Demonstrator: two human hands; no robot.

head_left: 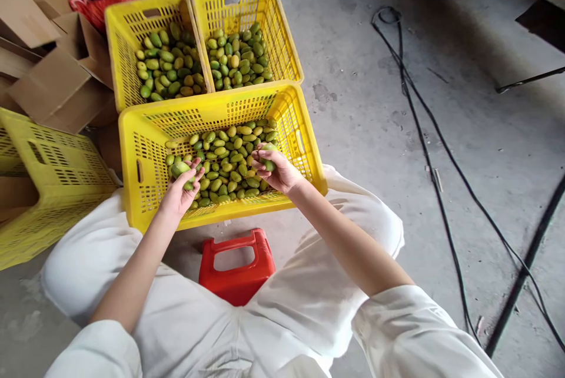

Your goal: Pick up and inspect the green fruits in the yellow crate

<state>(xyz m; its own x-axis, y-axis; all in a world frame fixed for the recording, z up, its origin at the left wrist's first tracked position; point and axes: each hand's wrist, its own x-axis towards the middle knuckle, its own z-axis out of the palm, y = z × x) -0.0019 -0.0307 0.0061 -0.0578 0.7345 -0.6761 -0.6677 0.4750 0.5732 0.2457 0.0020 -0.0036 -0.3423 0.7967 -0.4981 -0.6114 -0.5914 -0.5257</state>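
The green fruit (180, 168) lies in the left hand (175, 194), above the left side of the near crate (220, 216); more than one piece seems to be gathered there. The right hand (282, 174) grasps another green fruit (267, 164) over the right side, with at least one more piece at its fingers. Below lie the loose fruits (225, 169).

With several pieces in loosely curled fingers, one could roll off the palm and drop, perhaps bruising on those below. A hand swung wide with a weak grip could spill fruit over the rim onto the floor (353, 125).

Both forearms reach forward from the body and converge slightly. The left palm is turned up, fingers bent inward; the right hand points across the crate, fingers half closed.

Beyond the near crate stand the far left crate (113, 51) and the far right crate (290, 51), both holding similar fruit. The red stool (261, 255) is between the knees.
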